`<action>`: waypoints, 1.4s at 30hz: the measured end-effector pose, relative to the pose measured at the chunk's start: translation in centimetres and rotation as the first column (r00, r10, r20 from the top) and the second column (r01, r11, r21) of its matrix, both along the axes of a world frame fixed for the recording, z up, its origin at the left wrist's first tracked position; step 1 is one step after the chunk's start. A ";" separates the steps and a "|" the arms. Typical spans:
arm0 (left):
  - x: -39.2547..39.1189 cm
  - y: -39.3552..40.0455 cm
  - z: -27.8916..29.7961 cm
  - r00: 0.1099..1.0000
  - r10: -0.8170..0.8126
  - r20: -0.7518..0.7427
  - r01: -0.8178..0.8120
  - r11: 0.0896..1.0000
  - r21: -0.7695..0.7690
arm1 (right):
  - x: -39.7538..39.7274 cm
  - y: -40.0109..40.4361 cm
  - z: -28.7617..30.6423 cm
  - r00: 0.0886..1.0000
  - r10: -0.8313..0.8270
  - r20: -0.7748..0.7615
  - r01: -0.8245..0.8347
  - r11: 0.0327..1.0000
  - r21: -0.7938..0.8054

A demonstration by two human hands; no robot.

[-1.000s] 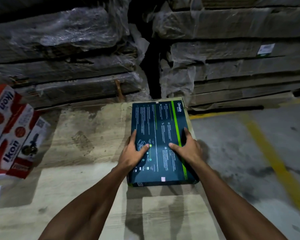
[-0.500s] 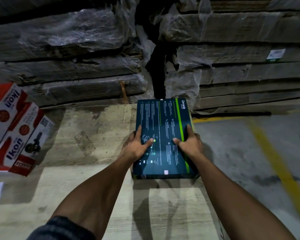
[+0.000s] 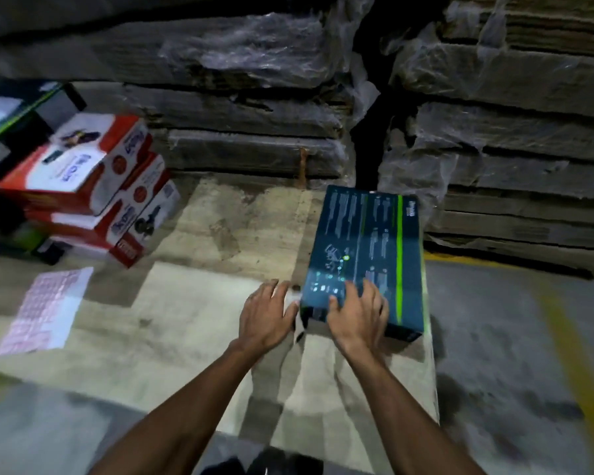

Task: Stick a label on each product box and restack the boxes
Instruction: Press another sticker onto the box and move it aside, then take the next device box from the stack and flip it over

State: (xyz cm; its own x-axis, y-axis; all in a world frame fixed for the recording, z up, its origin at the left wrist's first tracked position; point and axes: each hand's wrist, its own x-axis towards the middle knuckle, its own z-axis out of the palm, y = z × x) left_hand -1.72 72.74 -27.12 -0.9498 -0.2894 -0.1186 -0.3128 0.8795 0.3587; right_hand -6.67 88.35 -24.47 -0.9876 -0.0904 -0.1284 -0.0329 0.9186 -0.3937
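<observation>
A flat dark blue product box (image 3: 367, 241) with a green stripe lies on the cardboard sheet (image 3: 199, 323) near its right edge. My right hand (image 3: 355, 311) rests on the box's near end with its fingers spread. Just left of the box's near corner hovers my left hand (image 3: 266, 313), fingers relaxed and holding nothing. A pink and white label sheet (image 3: 47, 308) lies flat on the cardboard at the left. Red and white product boxes (image 3: 93, 190) are stacked at the far left.
Plastic-wrapped stacks of flattened cardboard (image 3: 501, 132) rise like a wall behind the work area. A dark box (image 3: 18, 111) stands behind the red ones. Grey concrete floor with a yellow line (image 3: 570, 344) lies to the right.
My left hand has come off the blue box and moved left and nearer. My right hand slid to the box's near end. The view swung left, revealing the label sheet.
</observation>
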 end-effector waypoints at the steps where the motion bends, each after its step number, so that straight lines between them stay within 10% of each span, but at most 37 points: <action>1: 1.8 -0.7 -0.1 0.999 0.040 -0.009 -0.040 0.999 -0.006 | 1.3 -1.2 0.1 0.999 0.046 -0.003 -0.046 0.998 -0.031; 9: 14.2 -8.5 -0.5 0.928 0.371 0.015 -0.371 0.928 -0.039 | 9.4 -10.0 -0.4 0.856 0.513 0.064 -0.500 0.853 -0.151; 18: 20.4 -19.3 0.9 0.828 0.561 -0.015 -0.561 0.827 -0.028 | 13.6 -21.8 0.2 0.724 0.681 0.112 -0.667 0.732 -0.142; 28: 22.1 -42.3 3.3 0.829 0.538 -0.153 -0.544 0.839 0.004 | 16.5 -43.3 2.0 0.843 0.536 -0.044 -0.528 0.811 -0.253; 35: 19.2 -57.4 12.4 0.716 0.450 -0.534 -0.523 0.852 0.016 | 14.7 -54.8 11.2 0.874 0.266 -0.407 -0.451 0.757 -0.473; 42: 11.8 -66.8 20.2 0.736 0.350 -0.579 -0.495 0.862 -0.108 | 6.9 -62.5 18.3 0.931 0.218 -0.294 -0.333 0.838 -0.432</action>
